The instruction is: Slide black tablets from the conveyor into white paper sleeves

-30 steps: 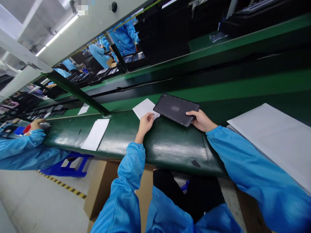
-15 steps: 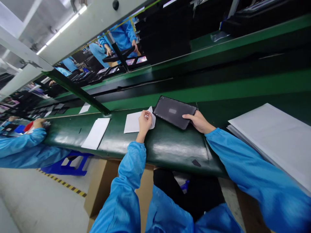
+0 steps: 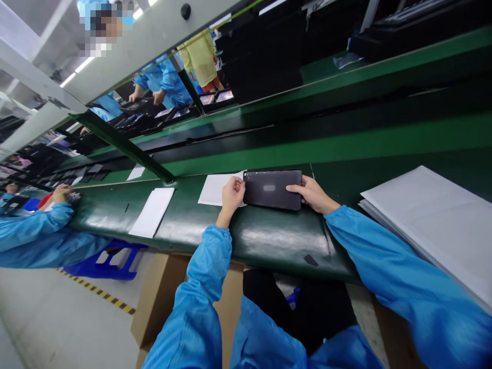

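A green conveyor belt [image 3: 346, 146] runs across the view past a dark green glossy workbench [image 3: 269, 241], with a slanted dark steel strut [image 3: 123, 148] meeting the workbench's far edge. Overhead, a pale beam [image 3: 154, 36] spans the line beneath lit fluorescent tubes [image 3: 82, 64]. The floor [image 3: 57, 318] is pale grey with a yellow-and-black hazard stripe [image 3: 100, 294]; a blue stool [image 3: 103, 261] and cardboard boxes [image 3: 165, 297] stand below the workbench's near edge.

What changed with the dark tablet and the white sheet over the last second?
The right hand swung the dark tablet from its slant to lie square, nearer the left hand. That hand pulled the white sheet toward the bench's near edge; it now pinches the sheet's corner beside the tablet. The other white sheet and the grey stack stayed put.
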Demonstrator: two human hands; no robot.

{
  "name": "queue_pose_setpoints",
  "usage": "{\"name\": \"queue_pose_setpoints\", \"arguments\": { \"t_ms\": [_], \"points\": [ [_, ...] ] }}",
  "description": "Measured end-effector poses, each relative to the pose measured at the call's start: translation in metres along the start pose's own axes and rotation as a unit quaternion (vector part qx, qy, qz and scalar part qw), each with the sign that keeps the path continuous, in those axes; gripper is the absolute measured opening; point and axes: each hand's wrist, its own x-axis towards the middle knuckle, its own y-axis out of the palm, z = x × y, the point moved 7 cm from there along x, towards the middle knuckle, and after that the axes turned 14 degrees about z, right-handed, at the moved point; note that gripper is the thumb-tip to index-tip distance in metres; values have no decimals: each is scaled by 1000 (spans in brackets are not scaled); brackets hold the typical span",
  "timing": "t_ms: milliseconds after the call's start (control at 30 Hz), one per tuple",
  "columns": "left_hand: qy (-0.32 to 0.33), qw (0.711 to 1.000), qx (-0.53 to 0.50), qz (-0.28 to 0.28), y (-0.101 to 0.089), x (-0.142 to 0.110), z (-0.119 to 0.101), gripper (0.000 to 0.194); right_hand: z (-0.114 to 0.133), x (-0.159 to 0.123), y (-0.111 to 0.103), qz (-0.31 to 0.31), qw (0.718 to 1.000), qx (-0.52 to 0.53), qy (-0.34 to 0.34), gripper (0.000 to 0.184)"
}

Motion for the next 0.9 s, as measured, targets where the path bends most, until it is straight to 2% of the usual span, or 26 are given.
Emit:
{"name": "queue_pose_setpoints", "arguments": {
  "t_ms": [167,433,567,700,800,900],
  "points": [
    [40,997,42,42,11,-6,-16,7,10,-5,14,37,999,21,-5,42],
    [144,983,71,88,45,-27,-57,14,4,-6,37,89,995,50,2,55],
    [167,982,59,68,44,-31,-66,15,3,-7,48,171,982,81,11,55],
    [156,986,44,31,35,-30,-65,18,5,-7,48,200,976,88,-2,49],
    [180,981,47,51,41,-35,-71,20,5,-7,48,202,977,71,-16,45],
    [249,963,47,91,54,-46,-86,21,-1,-7,50,186,982,23,-7,45]
  ]
}}
